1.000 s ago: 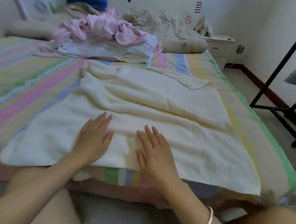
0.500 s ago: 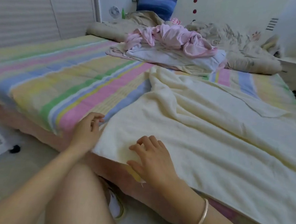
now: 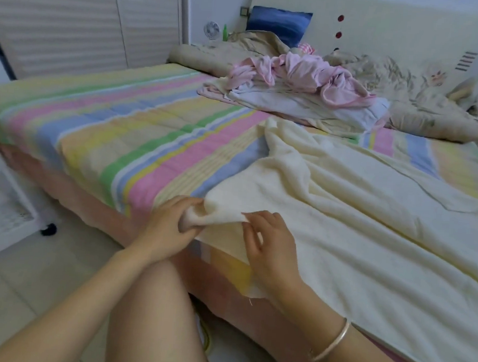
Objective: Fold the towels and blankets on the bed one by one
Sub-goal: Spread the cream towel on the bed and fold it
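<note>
No text, brand, number or sign can be read; none is made out on the cream towel point(image 3: 369, 246), the striped bedsheet point(image 3: 122, 133) or the headboard point(image 3: 398, 25); the headboard is marked only with two red dots point(image 3: 340, 17) and a block of short dark bars point(image 3: 467, 60), neither forming lettering; a small wall plate point(image 3: 245, 11) beside the blue pillow point(image 3: 280, 22) is too blurred for any marking to be told.

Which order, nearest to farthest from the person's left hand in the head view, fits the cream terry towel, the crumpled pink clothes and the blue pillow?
1. The cream terry towel: its near corner is in the left hand's grip.
2. The crumpled pink clothes: farther back, beyond the towel's far edge.
3. The blue pillow: farthest, against the headboard.
</note>
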{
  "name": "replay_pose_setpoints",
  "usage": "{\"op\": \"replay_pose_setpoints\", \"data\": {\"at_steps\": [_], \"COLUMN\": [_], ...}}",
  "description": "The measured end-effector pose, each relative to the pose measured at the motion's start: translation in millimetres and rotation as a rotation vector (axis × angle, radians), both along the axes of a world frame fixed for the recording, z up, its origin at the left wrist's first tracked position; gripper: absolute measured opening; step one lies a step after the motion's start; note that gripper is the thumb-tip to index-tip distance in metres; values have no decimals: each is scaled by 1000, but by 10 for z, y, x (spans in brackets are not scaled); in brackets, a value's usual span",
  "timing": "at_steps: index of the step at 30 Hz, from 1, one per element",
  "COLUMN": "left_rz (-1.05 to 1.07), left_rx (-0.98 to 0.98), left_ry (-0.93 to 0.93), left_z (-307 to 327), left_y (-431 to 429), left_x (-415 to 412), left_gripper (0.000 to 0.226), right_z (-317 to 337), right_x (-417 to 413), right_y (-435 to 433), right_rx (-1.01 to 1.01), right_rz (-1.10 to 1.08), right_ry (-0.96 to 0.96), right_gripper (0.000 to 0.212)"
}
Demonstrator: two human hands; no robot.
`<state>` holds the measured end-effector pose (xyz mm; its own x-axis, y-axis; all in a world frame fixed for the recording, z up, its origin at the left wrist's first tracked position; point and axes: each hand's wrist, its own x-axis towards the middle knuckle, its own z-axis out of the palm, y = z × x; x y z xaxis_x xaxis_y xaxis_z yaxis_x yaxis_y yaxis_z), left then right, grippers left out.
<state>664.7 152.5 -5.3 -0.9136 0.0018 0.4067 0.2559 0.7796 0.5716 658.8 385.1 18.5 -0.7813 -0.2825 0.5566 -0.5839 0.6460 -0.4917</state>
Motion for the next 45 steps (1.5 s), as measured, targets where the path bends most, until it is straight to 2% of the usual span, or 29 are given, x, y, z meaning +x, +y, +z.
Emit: {"op": "replay_pose_setpoints", "data": {"at_steps": [4,8,10,11,12,14,16,18,21,24,26,29,32,34,36,38,40,42,44,45], "left_rz": [241,340,515,616,692,765,775,732,581,420,312,72,-118,-176,-211,-199,-196,-183,-165,-139], "left_rx": [-225,-353,-207,-120,-49,1,7,9,-93,-263,-394,-446,-331,-260,-279,-354,-491,-591,-608,-593], "left_ry": [194,116,21,-70,-188,-430,-530,-502,-336,-147,-109,-102,-175,-152,-117,-151,-201,-265,-313,-301], "left_z": [178,244,239,237,223,169,141,111,82,86,169,282,305,248,176,102,23,-12,17,48], "left_y": [176,228,146,108,82,90,144,130,61,141,349,837,1313,1624,1958,2110,2283,2410,2495,2484], "left_x": [-58,-14,20,37,49,88,130,124,140,193,239,223,116,2,-107,-192,-283,-373,-486,-527], "left_gripper": [21,37,24,11,9,29,34,32,36,75,89,78,62,53,53,61,69,66,60,58], "right_z": [82,33,10,-6,-24,-60,-76,-82,-63,-21,18,67,104,129,127,64,-1,-61,-107,-123], "right_x": [-16,66,114,127,131,131,124,116,109,90,68,60,90,115,162,213,390,582,678,677], "right_y": [50,112,145,165,189,254,331,394,462,559,673,981,1451,1834,2283,2634,3054,3386,3577,3577], "right_rx": [-203,-127,-20,34,78,123,128,123,99,81,82,76,101,160,323,513,612,603,538,502], "right_rz": [-19,47,86,92,89,67,56,64,76,58,29,-40,-172,-306,-467,-557,-628,-623,-608,-599], "right_ry": [-129,-197,-201,-190,-171,-169,-202,-230,-272,-286,-289,-293,-266,-244,-281,-415,-573,-664,-644,-613], "right_gripper": [32,23,26,29,31,33,31,31,31,31,31,32,33,36,42,51,58,69,78,75]}}
